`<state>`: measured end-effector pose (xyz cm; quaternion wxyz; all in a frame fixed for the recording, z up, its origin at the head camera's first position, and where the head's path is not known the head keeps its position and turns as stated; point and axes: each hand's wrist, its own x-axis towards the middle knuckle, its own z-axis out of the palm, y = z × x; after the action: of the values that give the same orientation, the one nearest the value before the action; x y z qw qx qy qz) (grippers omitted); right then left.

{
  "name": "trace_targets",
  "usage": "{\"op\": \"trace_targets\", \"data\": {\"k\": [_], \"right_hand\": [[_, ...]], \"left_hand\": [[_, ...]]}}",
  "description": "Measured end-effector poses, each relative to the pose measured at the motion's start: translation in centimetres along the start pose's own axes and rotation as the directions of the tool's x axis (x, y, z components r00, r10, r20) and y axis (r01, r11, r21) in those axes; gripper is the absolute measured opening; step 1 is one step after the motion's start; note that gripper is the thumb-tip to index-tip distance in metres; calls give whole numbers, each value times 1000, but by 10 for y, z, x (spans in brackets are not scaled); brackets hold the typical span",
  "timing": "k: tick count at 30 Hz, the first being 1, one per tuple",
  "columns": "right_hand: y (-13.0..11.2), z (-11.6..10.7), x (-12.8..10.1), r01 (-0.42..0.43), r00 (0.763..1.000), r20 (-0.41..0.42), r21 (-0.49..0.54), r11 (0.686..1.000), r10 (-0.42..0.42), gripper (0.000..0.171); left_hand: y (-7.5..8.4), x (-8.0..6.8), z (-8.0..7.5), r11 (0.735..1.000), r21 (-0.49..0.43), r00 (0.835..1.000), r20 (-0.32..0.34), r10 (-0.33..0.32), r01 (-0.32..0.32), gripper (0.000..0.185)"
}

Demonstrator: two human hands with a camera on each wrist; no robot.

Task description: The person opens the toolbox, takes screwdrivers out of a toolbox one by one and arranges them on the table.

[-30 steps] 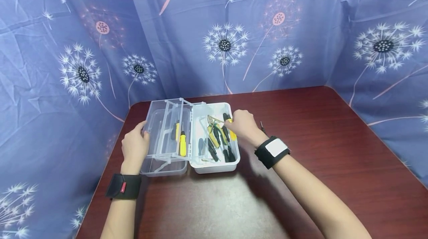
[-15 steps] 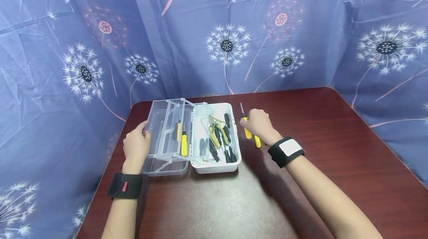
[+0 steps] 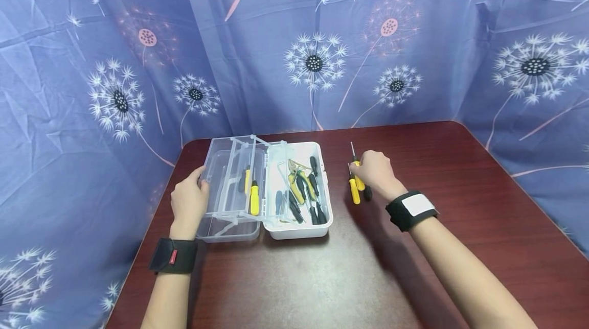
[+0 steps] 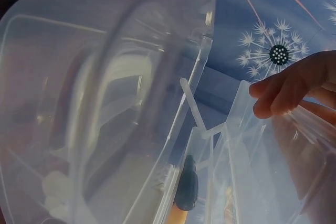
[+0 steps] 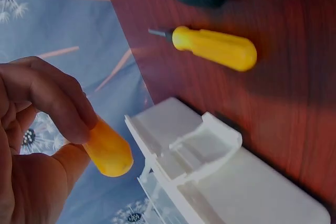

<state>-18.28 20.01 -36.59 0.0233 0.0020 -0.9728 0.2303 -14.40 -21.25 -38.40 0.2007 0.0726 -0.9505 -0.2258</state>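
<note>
Left hand (image 3: 187, 205) grips the clear lid (image 3: 228, 175) of the open toolbox (image 3: 299, 227), fingers curled over its edge. Right hand (image 3: 376, 171) pinches a yellow-handled screwdriver (image 3: 357, 181) low over the table (image 3: 460, 206), beside two screwdrivers (image 3: 354, 193) lying there. The right hand has moved further right from the toolbox. No legible writing.

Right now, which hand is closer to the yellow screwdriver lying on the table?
The right hand. It hovers right beside the yellow screwdriver on the table, holding another one. The left hand is far off, gripping the clear toolbox lid.
</note>
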Motion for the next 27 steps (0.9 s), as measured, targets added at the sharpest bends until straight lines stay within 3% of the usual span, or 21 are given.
{"op": "trace_targets", "data": {"k": [9, 27], "right_hand": [[20, -11, 0, -45, 999, 13, -26, 999, 46, 43], [61, -31, 4, -52, 998, -31, -108, 993, 49, 41]], "left_hand": [[-1, -1, 0, 1000, 11, 1000, 4, -1, 0, 42], [0, 1, -1, 1000, 9, 1000, 8, -12, 12, 42]]}}
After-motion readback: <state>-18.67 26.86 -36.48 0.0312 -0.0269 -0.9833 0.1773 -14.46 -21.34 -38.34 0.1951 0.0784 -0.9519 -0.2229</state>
